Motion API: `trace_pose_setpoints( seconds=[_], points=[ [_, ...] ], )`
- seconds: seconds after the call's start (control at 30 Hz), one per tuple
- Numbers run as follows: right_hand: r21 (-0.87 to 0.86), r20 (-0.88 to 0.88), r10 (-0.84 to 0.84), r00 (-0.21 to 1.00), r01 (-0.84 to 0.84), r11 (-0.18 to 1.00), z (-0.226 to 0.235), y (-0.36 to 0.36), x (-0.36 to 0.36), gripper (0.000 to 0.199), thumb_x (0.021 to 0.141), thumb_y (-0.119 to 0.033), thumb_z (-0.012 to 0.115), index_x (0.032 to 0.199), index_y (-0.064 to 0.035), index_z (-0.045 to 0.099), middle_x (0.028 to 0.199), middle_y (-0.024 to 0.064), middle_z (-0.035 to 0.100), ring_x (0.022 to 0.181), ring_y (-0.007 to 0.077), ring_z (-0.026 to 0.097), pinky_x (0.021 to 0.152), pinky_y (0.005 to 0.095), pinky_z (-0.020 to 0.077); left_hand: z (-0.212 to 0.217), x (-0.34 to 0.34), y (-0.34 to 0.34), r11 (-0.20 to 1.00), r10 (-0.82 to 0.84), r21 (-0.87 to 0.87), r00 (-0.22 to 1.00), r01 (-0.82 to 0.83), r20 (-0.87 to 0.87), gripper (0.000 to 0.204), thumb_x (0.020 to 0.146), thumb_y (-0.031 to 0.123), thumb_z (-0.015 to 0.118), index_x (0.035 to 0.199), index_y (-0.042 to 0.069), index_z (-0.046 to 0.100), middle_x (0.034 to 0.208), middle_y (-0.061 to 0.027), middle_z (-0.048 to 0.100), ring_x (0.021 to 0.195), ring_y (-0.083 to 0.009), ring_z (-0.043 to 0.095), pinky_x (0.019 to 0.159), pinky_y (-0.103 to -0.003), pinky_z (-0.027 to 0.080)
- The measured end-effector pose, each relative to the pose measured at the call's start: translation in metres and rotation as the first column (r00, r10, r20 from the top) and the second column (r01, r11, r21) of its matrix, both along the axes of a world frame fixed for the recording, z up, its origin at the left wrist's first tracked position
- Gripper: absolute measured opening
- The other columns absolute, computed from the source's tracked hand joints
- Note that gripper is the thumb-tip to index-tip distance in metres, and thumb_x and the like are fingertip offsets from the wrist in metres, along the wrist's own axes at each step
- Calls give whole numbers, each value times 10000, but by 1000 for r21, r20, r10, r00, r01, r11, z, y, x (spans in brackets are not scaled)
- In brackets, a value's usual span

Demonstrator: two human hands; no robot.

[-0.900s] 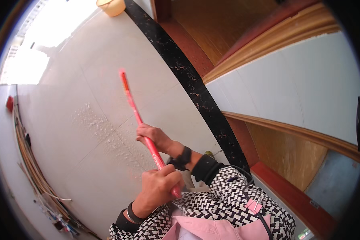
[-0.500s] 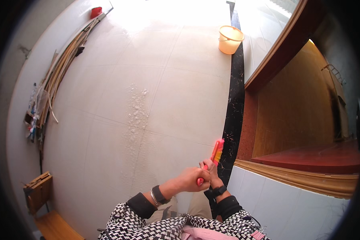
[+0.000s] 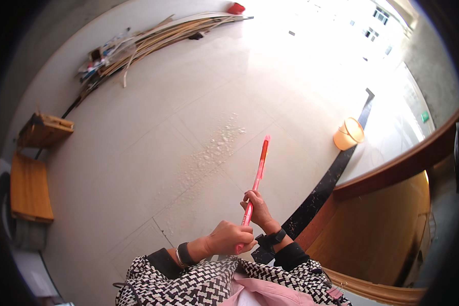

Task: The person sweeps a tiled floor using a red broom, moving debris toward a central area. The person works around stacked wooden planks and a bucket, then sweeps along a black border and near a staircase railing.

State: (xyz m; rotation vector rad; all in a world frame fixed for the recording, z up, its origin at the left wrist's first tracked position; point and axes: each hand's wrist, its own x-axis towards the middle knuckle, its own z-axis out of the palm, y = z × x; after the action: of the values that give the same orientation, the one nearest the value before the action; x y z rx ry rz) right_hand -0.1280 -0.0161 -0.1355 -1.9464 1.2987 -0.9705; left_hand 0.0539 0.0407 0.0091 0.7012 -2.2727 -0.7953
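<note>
Both of my hands grip a long, thin pink stick [image 3: 260, 168] with a redder far end. My left hand [image 3: 228, 237] is closed around its lower end, close to my body. Further up, my right hand [image 3: 258, 208] wraps the shaft. The stick slants up and away in front of me, over the tiled floor [image 3: 153, 148]; I cannot tell whether its far end touches the tiles or what kind of tool it is. Left of the tip, a streak of wet, bubbly foam [image 3: 219, 145] lies on the floor.
An orange bucket [image 3: 349, 133] stands at the right by a black floor strip [image 3: 319, 196], beside a wood-framed doorway [image 3: 392, 176]. Long wooden strips [image 3: 163, 43] lie along the far left wall. Wooden furniture [image 3: 31, 186] stands at the left.
My view has turned to the right, so the bucket and doorway sit lower. The stick now points away from me instead of toward the black strip. Both hands still hold it, spaced further apart.
</note>
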Motion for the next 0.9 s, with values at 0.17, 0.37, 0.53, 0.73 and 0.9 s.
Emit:
trace_pose_setpoints(
  seconds=[0.17, 0.37, 0.53, 0.73, 0.9],
  points=[
    [430, 20, 382, 924, -353, 831, 83, 85, 122, 570, 835, -66, 760, 1347, -61, 509, 1287, 168, 544, 1094, 317, 609, 787, 366, 583, 44, 157, 101, 942, 286, 239, 935, -235, -207, 230, 810, 145, 671, 637, 62, 544, 653, -110, 597, 631, -332, 620, 568, -433, 488],
    [445, 411, 598, 688, -724, 527, 170, 136, 253, 754, 837, -364, 826, 1416, -32, 476, 1431, 169, 504, 1238, 275, 554, 846, 357, 566, 48, 288, 222, 680, 593, 454, 796, -576, 122, 221, 831, 264, 664, 695, 93, 626, 708, -104, 656, 696, -353, 659, 673, -477, 523],
    [248, 212, 947, 242, -950, 188, 168, 150, 368, 925, 767, -527, 829, 1454, -32, 458, 1458, 201, 469, 1329, 331, 495, 914, 404, 551, 18, 317, 267, 362, 786, 505, 548, -783, 287, 229, 851, 291, 623, 758, 90, 681, 771, -113, 701, 786, -345, 702, 721, -469, 541],
    [312, 237, 969, 64, -950, -14, 121, 213, 478, 952, 819, -444, 817, 1517, -28, 320, 1383, 210, 476, 1083, 313, 614, 925, 392, 510, -24, 384, 307, 88, 860, 458, 299, -884, 413, 229, 790, 276, 694, 777, 49, 720, 712, -158, 693, 696, -350, 699, 618, -458, 546],
    [255, 349, 927, 136, -966, 45, 63, 220, 531, 822, 913, -506, 697, 1470, 7, 379, 1326, 198, 547, 1191, 305, 568, 1008, 385, 455, -68, 419, 309, -41, 921, 372, 109, -927, 373, 286, 770, 358, 717, 748, 73, 723, 715, -144, 698, 697, -336, 706, 597, -449, 542]
  ],
)
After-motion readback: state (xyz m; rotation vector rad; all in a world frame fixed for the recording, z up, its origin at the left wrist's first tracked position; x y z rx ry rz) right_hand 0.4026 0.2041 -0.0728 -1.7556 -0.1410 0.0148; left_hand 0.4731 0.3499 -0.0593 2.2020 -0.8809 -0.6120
